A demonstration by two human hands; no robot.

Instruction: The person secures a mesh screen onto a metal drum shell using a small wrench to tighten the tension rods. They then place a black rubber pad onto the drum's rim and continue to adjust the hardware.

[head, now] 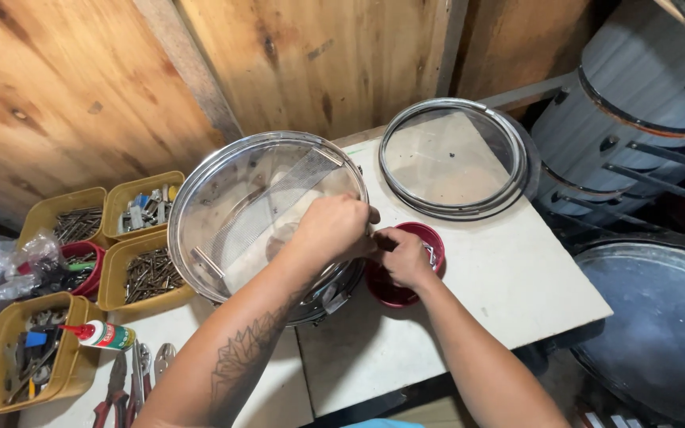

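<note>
– Where are the hands?
– The left hand [333, 227] rests on the near rim of the snare drum [267, 214]; the right hand [406, 257] reaches into the small red bowl [430, 235] just right of it.
– And around them?
– A loose drum hoop [453, 158] lies far right on the desk [517, 277]; yellow trays of screws [148, 273] sit left, pliers [112, 392] near.

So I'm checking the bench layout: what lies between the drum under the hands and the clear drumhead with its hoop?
In the head view, only bare tabletop shows between the drum and the clear drumhead with hoop; they stand slightly apart.
</note>
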